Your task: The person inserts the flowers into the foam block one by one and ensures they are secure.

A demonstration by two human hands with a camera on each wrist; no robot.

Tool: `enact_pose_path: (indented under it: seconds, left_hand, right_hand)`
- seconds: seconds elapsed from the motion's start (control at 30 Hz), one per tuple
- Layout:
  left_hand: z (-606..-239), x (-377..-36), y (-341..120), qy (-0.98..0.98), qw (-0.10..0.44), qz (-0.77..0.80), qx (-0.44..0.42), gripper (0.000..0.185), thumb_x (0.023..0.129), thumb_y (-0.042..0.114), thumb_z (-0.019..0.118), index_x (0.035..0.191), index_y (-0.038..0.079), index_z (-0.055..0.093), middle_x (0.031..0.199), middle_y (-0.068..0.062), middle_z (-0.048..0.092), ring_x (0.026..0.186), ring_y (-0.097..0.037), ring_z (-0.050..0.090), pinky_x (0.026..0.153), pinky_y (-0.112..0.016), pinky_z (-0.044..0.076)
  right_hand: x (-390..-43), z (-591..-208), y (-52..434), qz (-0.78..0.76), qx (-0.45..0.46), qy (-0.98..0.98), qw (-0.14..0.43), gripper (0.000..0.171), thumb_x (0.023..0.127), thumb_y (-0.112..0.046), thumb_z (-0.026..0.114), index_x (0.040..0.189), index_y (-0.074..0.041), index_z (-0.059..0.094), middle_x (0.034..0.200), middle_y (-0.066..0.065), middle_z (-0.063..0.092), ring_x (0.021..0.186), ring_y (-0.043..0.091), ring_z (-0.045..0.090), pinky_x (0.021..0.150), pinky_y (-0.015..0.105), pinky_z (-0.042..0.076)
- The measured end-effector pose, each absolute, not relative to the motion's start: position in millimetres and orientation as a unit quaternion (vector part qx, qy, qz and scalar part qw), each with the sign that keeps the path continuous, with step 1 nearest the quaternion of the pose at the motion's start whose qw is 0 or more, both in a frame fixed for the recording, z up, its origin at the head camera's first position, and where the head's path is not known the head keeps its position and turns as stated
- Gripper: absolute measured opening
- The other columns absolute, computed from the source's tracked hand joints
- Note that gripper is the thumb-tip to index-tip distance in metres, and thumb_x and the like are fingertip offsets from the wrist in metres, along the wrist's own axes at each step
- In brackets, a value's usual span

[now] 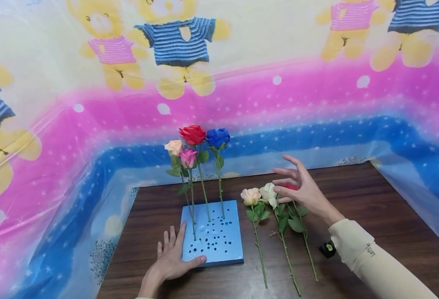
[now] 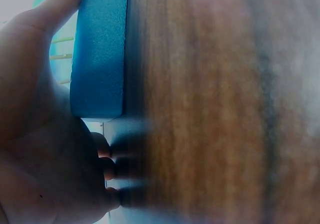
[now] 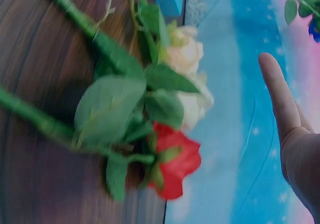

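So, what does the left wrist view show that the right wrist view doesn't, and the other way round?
Only the left wrist view shows the left hand, beside a thick, flat-sided blue block that looks like foam.

Only the right wrist view shows the right hand, holding nothing, plus a red rose with green leaves, a creamy white rose, a pale peach rose and, at the edge, part of a deep blue rose.

Both share the block, just partly visible in the right one, and the brown wood-grain table.

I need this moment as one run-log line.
left hand: touching blue block | right hand: empty, near three roses lying on table | block: four standing roses
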State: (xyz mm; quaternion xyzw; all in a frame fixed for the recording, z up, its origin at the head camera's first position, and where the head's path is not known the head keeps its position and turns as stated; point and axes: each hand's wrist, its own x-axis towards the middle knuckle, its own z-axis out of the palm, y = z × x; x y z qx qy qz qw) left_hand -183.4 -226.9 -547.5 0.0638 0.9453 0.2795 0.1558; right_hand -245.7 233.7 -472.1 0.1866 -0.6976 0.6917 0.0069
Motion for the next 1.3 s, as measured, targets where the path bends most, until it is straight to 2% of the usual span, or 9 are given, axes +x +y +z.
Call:
enact_pose_path:
  seconds: [0.13, 0.27, 0.47, 0.7, 0.83, 1.0, 1.17, 1.3]
  left_hand:
    - [-548, -184, -228, 0.945, 0.16, 0.28, 0.061, 0.134, 0.09, 0.078, 0.078, 0.181, 0.02, -0.002, 0.18, -0.036, -0.01, 0.165, -0.059, -0.015, 0.126, -0.083, -0.008]
    - [-548, -184, -229, 0.946, 0.158, 0.277, 0.061, 0.134, 0.091, 0.078, 0.077, 0.181, 0.02, -0.002, 0.18, -0.036, -0.009, 0.165, -0.06, -0.014, 0.126, -0.084, -0.007]
    - [-547, -184, -229, 0.947, 0.156, 0.275, 0.062, 0.133, 0.091, 0.078, 0.077, 0.181, 0.02, -0.002, 0.18, -0.037, -0.008, 0.165, -0.061, -0.013, 0.125, -0.085, -0.005]
    - [-547, -182, -229, 0.946, 0.163, 0.273, 0.055, 0.134, 0.091, 0.078, 0.077, 0.181, 0.018, -0.001, 0.18, -0.038, -0.009, 0.165, -0.061, -0.012, 0.125, -0.085, -0.005]
    - [-547, -181, -229, 0.947, 0.165, 0.271, 0.056, 0.134, 0.091, 0.078, 0.077, 0.181, 0.019, -0.002, 0.18, -0.037, -0.01, 0.165, -0.061, -0.013, 0.126, -0.084, -0.006]
    - [-547, -182, -227, 0.946, 0.163, 0.275, 0.06, 0.133, 0.091, 0.078, 0.076, 0.181, 0.02, -0.002, 0.18, -0.037, -0.01, 0.165, -0.061, -0.013, 0.126, -0.084, -0.006]
    - [-547, -183, -226, 0.944, 0.165, 0.278, 0.062, 0.134, 0.091, 0.078, 0.077, 0.181, 0.02, -0.002, 0.18, -0.036, -0.011, 0.165, -0.06, -0.015, 0.126, -0.084, -0.007]
    - [-546, -184, -226, 0.944, 0.164, 0.278, 0.065, 0.133, 0.091, 0.078, 0.077, 0.181, 0.019, -0.003, 0.18, -0.036, -0.011, 0.165, -0.059, -0.016, 0.126, -0.083, -0.007]
  right_hand:
    - [-242, -475, 252, 0.692, 0.169, -0.702, 0.02, 0.099, 0.105, -0.004, 0.078, 0.177, -0.04, 0.019, 0.17, 0.019, 0.046, 0.141, 0.045, 0.062, 0.085, 0.062, 0.067]
    - [-239, -477, 266, 0.692, 0.158, -0.704, 0.033, 0.098, 0.106, -0.003, 0.076, 0.177, -0.039, 0.019, 0.169, 0.017, 0.048, 0.14, 0.039, 0.064, 0.085, 0.063, 0.066]
    - [-235, -476, 285, 0.688, 0.155, -0.707, 0.053, 0.097, 0.106, -0.001, 0.075, 0.177, -0.035, 0.019, 0.168, 0.021, 0.048, 0.136, 0.031, 0.069, 0.082, 0.061, 0.067]
    - [-225, -486, 301, 0.684, 0.13, -0.717, 0.029, 0.102, 0.106, -0.003, 0.077, 0.178, -0.037, 0.014, 0.173, 0.029, 0.038, 0.136, 0.028, 0.069, 0.085, 0.064, 0.066]
    - [-219, -498, 306, 0.672, 0.122, -0.731, -0.003, 0.108, 0.103, -0.005, 0.08, 0.178, -0.038, 0.011, 0.176, 0.027, 0.032, 0.142, 0.041, 0.062, 0.088, 0.067, 0.064]
    - [-214, -515, 310, 0.663, 0.121, -0.738, -0.027, 0.108, 0.101, -0.006, 0.083, 0.179, -0.036, 0.014, 0.177, 0.028, 0.03, 0.147, 0.059, 0.05, 0.086, 0.064, 0.066]
    - [-207, -529, 310, 0.662, 0.104, -0.741, -0.05, 0.111, 0.099, -0.007, 0.086, 0.179, -0.032, 0.013, 0.177, 0.032, 0.028, 0.147, 0.066, 0.045, 0.083, 0.064, 0.067]
    - [-200, -537, 310, 0.663, 0.088, -0.74, -0.074, 0.113, 0.097, -0.008, 0.088, 0.179, -0.029, 0.013, 0.177, 0.033, 0.028, 0.143, 0.065, 0.051, 0.081, 0.063, 0.067]
